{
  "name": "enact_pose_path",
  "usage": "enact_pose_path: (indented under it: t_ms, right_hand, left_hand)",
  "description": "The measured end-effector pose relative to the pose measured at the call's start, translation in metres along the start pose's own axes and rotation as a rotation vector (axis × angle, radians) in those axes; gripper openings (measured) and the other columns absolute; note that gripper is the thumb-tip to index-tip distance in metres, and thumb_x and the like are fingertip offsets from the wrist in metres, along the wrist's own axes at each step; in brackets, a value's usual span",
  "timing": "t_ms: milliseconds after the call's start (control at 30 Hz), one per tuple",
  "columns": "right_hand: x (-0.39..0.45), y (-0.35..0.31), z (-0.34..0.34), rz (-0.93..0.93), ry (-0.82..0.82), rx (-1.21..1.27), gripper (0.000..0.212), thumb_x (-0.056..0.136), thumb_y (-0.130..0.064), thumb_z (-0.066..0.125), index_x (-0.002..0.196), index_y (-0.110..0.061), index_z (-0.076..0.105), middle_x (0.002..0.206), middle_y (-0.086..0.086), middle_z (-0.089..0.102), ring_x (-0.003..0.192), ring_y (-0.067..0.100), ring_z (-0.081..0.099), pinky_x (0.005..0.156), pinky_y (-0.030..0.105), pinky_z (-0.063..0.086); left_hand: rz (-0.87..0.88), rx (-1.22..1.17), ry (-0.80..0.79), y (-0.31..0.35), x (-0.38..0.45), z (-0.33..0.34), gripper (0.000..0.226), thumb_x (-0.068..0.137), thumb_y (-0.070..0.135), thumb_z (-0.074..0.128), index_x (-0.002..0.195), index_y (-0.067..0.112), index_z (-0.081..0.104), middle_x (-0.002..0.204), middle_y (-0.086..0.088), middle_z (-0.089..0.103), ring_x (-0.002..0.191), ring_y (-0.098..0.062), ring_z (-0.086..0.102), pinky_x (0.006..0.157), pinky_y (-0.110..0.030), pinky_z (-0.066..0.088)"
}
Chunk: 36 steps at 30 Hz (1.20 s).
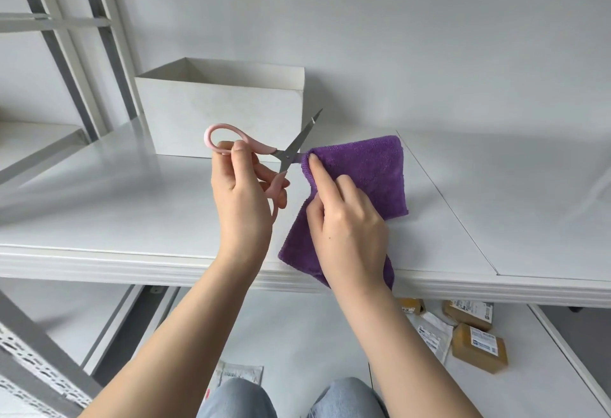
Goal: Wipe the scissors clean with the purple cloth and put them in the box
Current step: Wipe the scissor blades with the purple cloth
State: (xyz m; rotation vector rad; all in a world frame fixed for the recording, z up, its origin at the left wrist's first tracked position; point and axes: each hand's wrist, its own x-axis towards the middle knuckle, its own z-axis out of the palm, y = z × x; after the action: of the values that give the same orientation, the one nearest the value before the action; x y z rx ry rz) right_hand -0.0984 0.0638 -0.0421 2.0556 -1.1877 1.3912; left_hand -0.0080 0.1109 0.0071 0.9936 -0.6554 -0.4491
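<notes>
Left hand (243, 193) closed around pink-handled steel scissors (264, 153), blades parted, held above the white table (132, 219) | right hand (347, 226) pinches folded purple terry cloth (363, 173) — touching one blade | open white cardboard box (220, 113) just behind.

Box (220, 113): on the surface (132, 212), at its rear, left of centre, against the wall.
Scissors (281, 156): in the left hand (244, 199), held above the surface, in front of the box; blades open, one tip over the box's right corner.
Cloth (363, 173): in the right hand (347, 229), just right of the scissors, touching the lower blade.
Parcels (476, 338): on the floor, below the surface, right side.
Rack (82, 54): left of the box.
</notes>
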Motion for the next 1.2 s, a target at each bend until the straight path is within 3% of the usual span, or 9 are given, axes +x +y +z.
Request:
enact_pose_path:
  t_ms: [100, 333, 533, 700, 800, 867, 1000, 1200]
  right_hand:
    - [0.000, 0.002, 0.000, 0.019, 0.011, 0.022, 0.044, 0.087, -0.015, 0.044, 0.125, -0.020, 0.066, 0.070, 0.001, 0.053, 0.056, 0.020, 0.054, 0.042, 0.031, 0.043]
    - [0.002, -0.012, -0.004, 0.041, 0.009, 0.089, 0.043, 0.086, -0.017, 0.044, 0.124, -0.017, 0.067, 0.072, -0.001, 0.057, 0.059, 0.018, 0.059, 0.043, 0.029, 0.043]
    - [0.003, -0.016, -0.006, 0.025, -0.042, 0.117, 0.043, 0.088, -0.018, 0.048, 0.127, -0.017, 0.064, 0.079, 0.000, 0.060, 0.065, 0.019, 0.061, 0.044, 0.031, 0.044]
    - [0.004, -0.010, -0.009, 0.060, -0.060, 0.275, 0.039, 0.088, -0.016, 0.062, 0.126, -0.020, 0.065, 0.117, 0.008, 0.056, 0.083, 0.019, 0.063, 0.047, 0.029, 0.048]
    - [0.009, -0.005, -0.008, 0.078, -0.096, 0.294, 0.037, 0.093, -0.021, 0.057, 0.128, -0.029, 0.063, 0.143, 0.016, 0.042, 0.091, 0.025, 0.066, 0.051, 0.033, 0.053]
    - [0.009, -0.003, -0.007, 0.058, -0.125, 0.266, 0.038, 0.095, -0.024, 0.055, 0.132, -0.031, 0.060, 0.147, 0.018, 0.039, 0.095, 0.027, 0.067, 0.050, 0.034, 0.054]
    - [0.011, 0.004, -0.009, 0.013, -0.137, 0.230, 0.040, 0.094, -0.025, 0.059, 0.134, -0.033, 0.058, 0.139, 0.015, 0.048, 0.090, 0.024, 0.067, 0.047, 0.032, 0.052]
    - [0.010, 0.008, -0.005, 0.005, -0.079, 0.221, 0.041, 0.088, -0.017, 0.068, 0.127, -0.028, 0.064, 0.099, 0.007, 0.055, 0.074, 0.019, 0.058, 0.042, 0.024, 0.036]
  left_hand:
    - [-0.004, -0.004, -0.004, 0.001, 0.000, 0.001, 0.026, 0.102, 0.021, 0.031, 0.084, 0.016, 0.049, 0.046, 0.008, 0.043, 0.051, -0.024, 0.052, 0.043, -0.018, 0.038]
    - [0.039, 0.025, -0.038, -0.002, 0.000, 0.005, 0.025, 0.104, 0.021, 0.031, 0.087, 0.012, 0.048, 0.046, 0.004, 0.041, 0.046, -0.025, 0.045, 0.048, -0.026, 0.041]
    - [0.019, 0.023, -0.022, -0.001, -0.002, 0.003, 0.027, 0.103, 0.021, 0.032, 0.084, 0.014, 0.049, 0.050, 0.003, 0.045, 0.042, -0.019, 0.047, 0.042, -0.014, 0.035]
    - [-0.012, 0.013, -0.023, 0.002, -0.001, 0.003, 0.024, 0.102, 0.021, 0.033, 0.087, 0.011, 0.049, 0.048, 0.005, 0.045, 0.043, -0.019, 0.049, 0.041, -0.014, 0.035]
    - [-0.014, 0.013, -0.021, 0.005, -0.001, 0.001, 0.025, 0.101, 0.019, 0.033, 0.082, 0.016, 0.049, 0.050, 0.002, 0.046, 0.044, -0.020, 0.051, 0.041, -0.013, 0.035]
    - [-0.009, 0.010, -0.023, 0.007, 0.000, 0.002, 0.026, 0.101, 0.019, 0.033, 0.081, 0.018, 0.049, 0.050, 0.002, 0.046, 0.045, -0.021, 0.052, 0.041, -0.013, 0.035]
    - [-0.033, -0.005, -0.026, 0.010, 0.000, 0.003, 0.027, 0.101, 0.020, 0.033, 0.080, 0.018, 0.049, 0.049, 0.004, 0.047, 0.048, -0.022, 0.053, 0.041, -0.012, 0.035]
    - [-0.063, -0.005, -0.024, 0.007, 0.000, 0.002, 0.024, 0.100, 0.020, 0.034, 0.082, 0.017, 0.050, 0.051, 0.002, 0.047, 0.050, -0.022, 0.055, 0.041, -0.012, 0.035]
